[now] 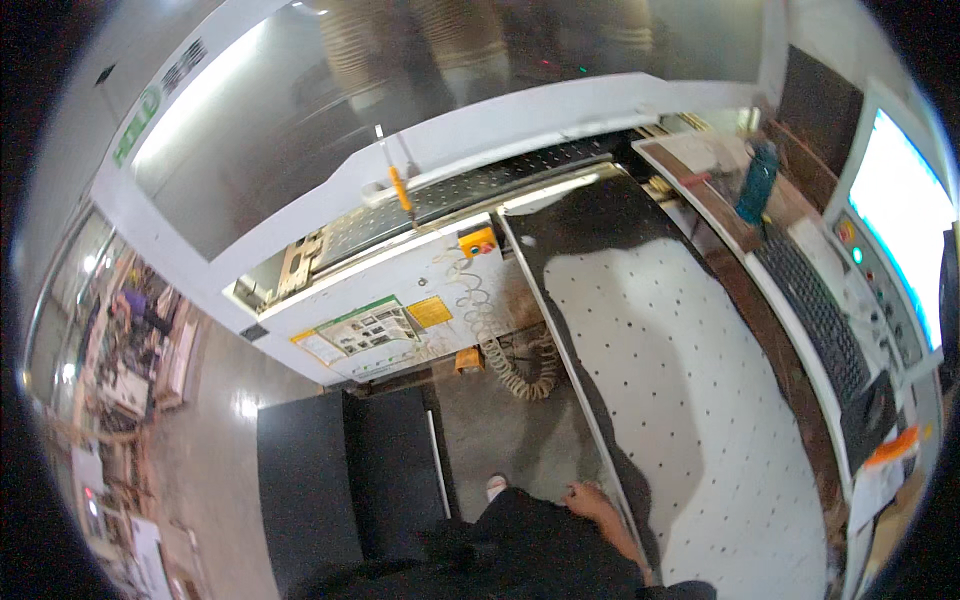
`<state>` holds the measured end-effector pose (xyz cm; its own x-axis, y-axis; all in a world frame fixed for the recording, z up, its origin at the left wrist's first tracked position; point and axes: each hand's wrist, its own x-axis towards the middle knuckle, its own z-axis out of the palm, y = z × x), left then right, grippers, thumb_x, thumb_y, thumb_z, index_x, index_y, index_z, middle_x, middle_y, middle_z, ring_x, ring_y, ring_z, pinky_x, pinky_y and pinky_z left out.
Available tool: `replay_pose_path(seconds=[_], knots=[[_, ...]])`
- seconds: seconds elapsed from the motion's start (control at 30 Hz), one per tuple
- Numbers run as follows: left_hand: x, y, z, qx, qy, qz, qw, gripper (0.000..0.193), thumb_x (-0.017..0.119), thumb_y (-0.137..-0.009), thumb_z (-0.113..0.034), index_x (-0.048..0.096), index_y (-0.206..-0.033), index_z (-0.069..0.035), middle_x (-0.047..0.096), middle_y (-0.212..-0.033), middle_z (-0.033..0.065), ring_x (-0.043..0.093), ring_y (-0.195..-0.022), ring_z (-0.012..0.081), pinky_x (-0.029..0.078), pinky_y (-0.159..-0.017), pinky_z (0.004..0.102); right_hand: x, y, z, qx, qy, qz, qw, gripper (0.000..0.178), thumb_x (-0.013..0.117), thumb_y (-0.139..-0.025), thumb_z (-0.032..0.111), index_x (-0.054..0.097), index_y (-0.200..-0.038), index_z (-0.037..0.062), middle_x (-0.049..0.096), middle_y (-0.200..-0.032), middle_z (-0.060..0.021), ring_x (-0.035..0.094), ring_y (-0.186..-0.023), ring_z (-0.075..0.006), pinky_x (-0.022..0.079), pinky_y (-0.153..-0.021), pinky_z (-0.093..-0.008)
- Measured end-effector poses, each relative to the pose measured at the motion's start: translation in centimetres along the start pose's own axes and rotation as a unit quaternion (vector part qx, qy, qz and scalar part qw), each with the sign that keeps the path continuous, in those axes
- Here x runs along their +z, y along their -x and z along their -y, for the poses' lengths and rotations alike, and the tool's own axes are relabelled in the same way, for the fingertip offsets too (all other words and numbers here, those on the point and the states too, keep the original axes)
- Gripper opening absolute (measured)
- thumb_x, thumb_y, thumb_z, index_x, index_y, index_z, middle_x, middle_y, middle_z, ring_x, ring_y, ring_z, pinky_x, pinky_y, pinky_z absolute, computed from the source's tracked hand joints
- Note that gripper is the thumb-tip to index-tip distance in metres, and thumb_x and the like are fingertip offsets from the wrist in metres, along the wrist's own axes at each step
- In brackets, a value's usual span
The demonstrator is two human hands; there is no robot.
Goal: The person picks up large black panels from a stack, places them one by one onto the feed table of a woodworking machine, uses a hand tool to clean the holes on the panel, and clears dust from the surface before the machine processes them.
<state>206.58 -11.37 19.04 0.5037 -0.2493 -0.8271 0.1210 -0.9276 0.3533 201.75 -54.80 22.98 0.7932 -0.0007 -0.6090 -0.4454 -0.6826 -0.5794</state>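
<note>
My right hand hangs at the lower middle, beside my dark clothing and close to the edge of a long white table dotted with holes. Its fingers are loosely bent and a little apart, and nothing shows in them. My left hand is out of the picture. To the left of my body stand dark flat panels, with a pale strip along one edge.
A large white machine spans the far side, with a yellow switch box and a coiled hose. On the right are a keyboard, a lit screen and a teal bottle.
</note>
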Motion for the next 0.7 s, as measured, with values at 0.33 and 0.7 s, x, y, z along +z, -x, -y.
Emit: replay_pose_path(seconds=[0.33,0.7], knots=[[-1.7,2.1,1.4,-0.029,-0.042,0.052,0.997,0.029,0.069,-0.09,-0.024,0.069,-0.112,-0.005,0.072,-0.1,0.0125,0.069,-0.09,0.0258,0.052,-0.075,0.0452,-1.7,1.7,-0.4,-0.084,-0.142,-0.05,0.985,0.046,0.062,-0.097,0.031,0.061,-0.13,0.0,0.071,-0.107,-0.0177,0.069,-0.1,-0.0299,0.053,-0.089,-0.0416],[-2.5,1.8,-2.1,0.008,-0.287,0.124,0.95,0.026,0.068,-0.091,-0.021,0.069,-0.113,-0.007,0.071,-0.101,0.0128,0.068,-0.09,0.0258,0.052,-0.075,0.0457,-9.3,3.2,6.4,-0.231,-0.151,-0.138,0.951,0.038,0.058,-0.1,0.026,0.061,-0.129,0.0007,0.069,-0.114,-0.0178,0.068,-0.099,-0.031,0.052,-0.089,-0.043]])
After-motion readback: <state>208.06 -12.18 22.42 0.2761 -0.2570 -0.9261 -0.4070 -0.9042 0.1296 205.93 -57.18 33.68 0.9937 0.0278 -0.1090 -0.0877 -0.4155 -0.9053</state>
